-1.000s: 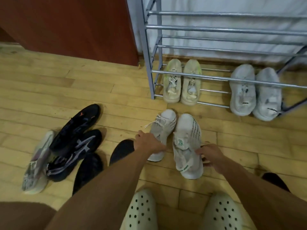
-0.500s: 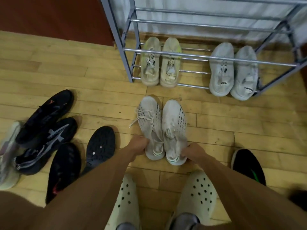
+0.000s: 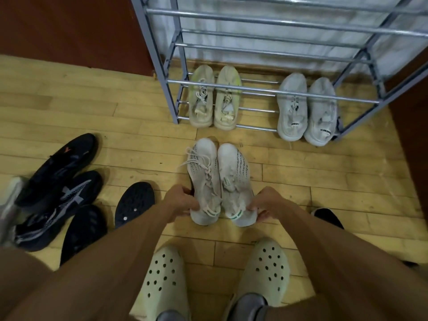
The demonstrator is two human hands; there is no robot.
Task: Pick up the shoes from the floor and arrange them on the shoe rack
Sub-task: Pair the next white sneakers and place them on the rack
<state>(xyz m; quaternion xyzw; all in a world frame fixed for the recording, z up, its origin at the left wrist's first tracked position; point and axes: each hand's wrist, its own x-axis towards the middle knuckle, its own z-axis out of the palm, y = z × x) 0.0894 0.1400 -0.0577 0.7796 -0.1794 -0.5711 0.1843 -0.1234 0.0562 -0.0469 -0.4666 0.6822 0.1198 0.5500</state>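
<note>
A pair of white knit sneakers sits side by side, toes toward the rack. My left hand (image 3: 181,201) grips the heel of the left sneaker (image 3: 203,179), and my right hand (image 3: 266,203) grips the heel of the right sneaker (image 3: 235,177). The grey metal shoe rack (image 3: 273,92) stands ahead against the wall. On its bottom tier rest a cream pair (image 3: 214,98) at the left and a white pair (image 3: 306,110) at the right. Its upper tiers hold nothing that I can see.
Dark shoes lie on the wood floor at the left: a black sneaker (image 3: 62,161), a navy sneaker (image 3: 58,212), two black slippers (image 3: 134,202), and a blurred pale shoe (image 3: 9,205). Another black shoe (image 3: 328,217) is at the right. Pale clogs (image 3: 162,281) cover my feet.
Both hands have closed on the sneakers' heels, and the pair now sits aligned. The view has shifted so the rack appears more centred.
</note>
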